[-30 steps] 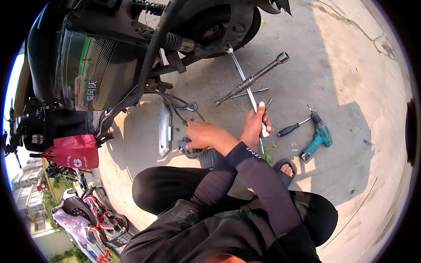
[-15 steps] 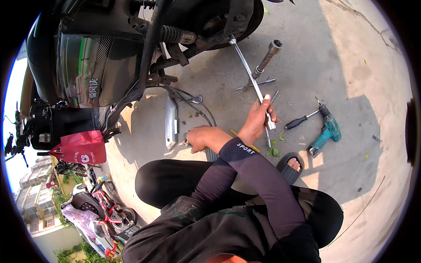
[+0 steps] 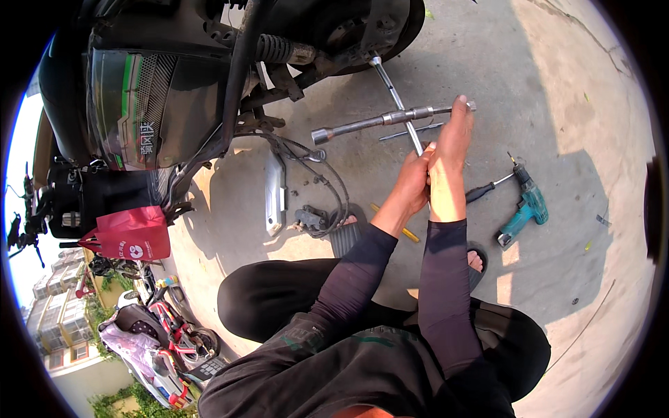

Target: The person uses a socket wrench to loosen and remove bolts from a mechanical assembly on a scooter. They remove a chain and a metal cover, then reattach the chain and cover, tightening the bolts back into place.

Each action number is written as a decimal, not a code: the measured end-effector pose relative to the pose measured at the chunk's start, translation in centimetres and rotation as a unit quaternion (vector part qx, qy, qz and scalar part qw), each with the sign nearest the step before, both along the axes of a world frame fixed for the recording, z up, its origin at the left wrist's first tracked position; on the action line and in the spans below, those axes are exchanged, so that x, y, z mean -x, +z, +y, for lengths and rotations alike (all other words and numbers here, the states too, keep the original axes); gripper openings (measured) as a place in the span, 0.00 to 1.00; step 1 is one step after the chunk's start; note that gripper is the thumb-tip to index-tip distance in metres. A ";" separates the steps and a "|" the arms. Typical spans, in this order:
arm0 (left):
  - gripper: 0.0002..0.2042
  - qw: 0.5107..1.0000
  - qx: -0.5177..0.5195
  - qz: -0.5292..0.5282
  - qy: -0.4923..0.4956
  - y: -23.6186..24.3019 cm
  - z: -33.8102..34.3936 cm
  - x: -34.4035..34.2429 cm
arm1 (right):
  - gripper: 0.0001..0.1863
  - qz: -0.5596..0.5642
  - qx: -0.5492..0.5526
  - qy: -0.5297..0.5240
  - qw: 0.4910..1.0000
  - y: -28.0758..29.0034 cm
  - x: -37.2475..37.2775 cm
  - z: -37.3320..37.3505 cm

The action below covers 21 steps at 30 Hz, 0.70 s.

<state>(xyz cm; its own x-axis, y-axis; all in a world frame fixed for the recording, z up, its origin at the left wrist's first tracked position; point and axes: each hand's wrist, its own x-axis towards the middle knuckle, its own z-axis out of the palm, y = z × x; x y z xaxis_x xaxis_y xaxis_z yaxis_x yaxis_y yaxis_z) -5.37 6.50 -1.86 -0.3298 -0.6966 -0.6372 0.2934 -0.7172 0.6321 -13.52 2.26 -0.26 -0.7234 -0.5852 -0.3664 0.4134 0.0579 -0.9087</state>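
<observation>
A metal cross wrench (image 3: pixel 401 104) reaches from the rear wheel hub area of a black scooter (image 3: pixel 164 90) towards me, its far socket set against the hub. My left hand (image 3: pixel 412 182) is closed round the near end of its long bar. Beside it, my right hand (image 3: pixel 449 143) has its fingers stretched out and lies against the right arm of the crossbar. The crossbar's left arm ends in a wide socket. Part of the wrench's near end is hidden by my hands.
On the ground at the right lie a teal cordless drill (image 3: pixel 524 209) and a black-handled screwdriver (image 3: pixel 481 191). A thin metal rod (image 3: pixel 401 134) lies under the wrench. Nearer the scooter are a silver cover (image 3: pixel 275 195), a brake caliper-like part (image 3: pixel 312 219) with cables, and a red bag (image 3: pixel 132 233).
The wrench's crossbar has turned round its long bar. My right hand has left the ground parts at the left and come to the wrench; my arms are no longer crossed.
</observation>
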 end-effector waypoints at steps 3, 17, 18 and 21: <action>0.10 0.999 0.009 0.028 -0.012 -0.7 -0.1 -0.5 | 0.44 0.004 -0.040 -0.010 0.999 -0.6 0.2 -0.6; 0.10 1.000 -0.019 -0.001 -0.009 -0.8 -0.9 -0.9 | 0.27 0.278 0.137 0.835 0.455 5.1 -14.1 3.0; 0.10 1.000 -0.004 0.022 -0.018 -0.5 -1.7 -0.1 | 0.25 0.308 0.201 0.739 0.565 6.5 -13.9 3.8; 0.09 0.999 0.005 0.047 -0.009 0.4 -1.9 -0.9 | 0.23 0.316 0.330 0.297 0.838 12.3 -10.9 3.7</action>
<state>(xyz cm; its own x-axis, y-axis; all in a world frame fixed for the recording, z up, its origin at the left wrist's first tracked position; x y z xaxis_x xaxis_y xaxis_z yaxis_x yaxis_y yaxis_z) -4.51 4.57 -1.46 -0.3999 -0.6962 -0.5961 0.3393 -0.7166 0.6094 -2.59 5.95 12.01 -0.1596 -0.8354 0.5260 -0.0868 -0.5189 -0.8504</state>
